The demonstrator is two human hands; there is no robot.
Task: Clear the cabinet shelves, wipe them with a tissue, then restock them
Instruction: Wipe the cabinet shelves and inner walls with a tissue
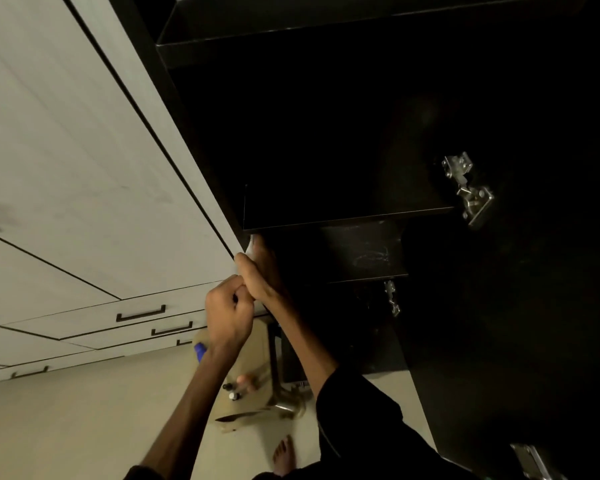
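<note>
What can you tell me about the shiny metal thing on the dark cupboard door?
The hinge is shiny silver metal, made of two jointed parts with visible screws. One part sits on the dark cabinet side, the other on the open door. It looks folded out, so the door stands open. It hangs right of a dark shelf. No hand touches it. A smaller hinge shows lower down.

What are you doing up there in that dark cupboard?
A person is reaching both hands to the front edge of an open dark cabinet. The right hand lies along the edge with something white, probably a tissue, showing at its fingertips. The left hand is curled up right beside it. The shelves in view look bare. Some small bottles stand on the floor below.
</note>
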